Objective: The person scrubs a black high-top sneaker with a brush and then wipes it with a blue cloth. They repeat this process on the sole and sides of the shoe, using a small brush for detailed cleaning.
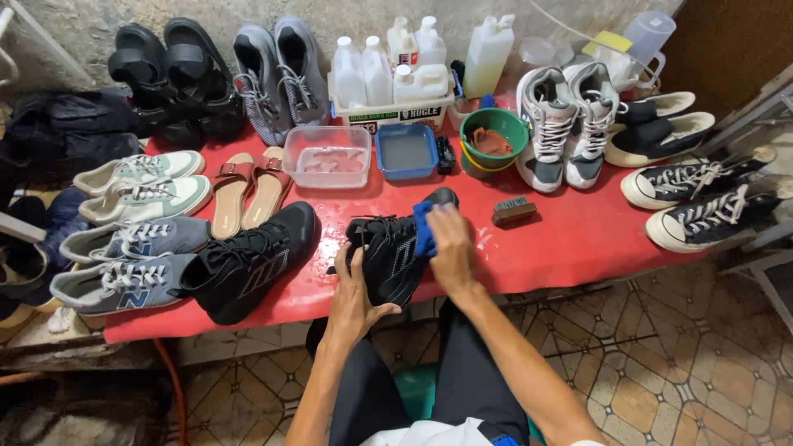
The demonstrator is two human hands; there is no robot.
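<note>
Your left hand clamps the black sneaker's heel at the red table's front edge, bracing it; your right hand presses a blue cloth flat on its upper, apparently for wiping.

At 12 o'clock on the red surface: white plastic bottles in a white crate bearing a green-and-black label; tall white jug at 1 o'clock.

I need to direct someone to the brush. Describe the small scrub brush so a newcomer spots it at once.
On the red table, look just right of the right hand with its blue cloth. The brush lies alone below the green bucket: a small brown wooden block with dark bristles, not a shoe.
</note>
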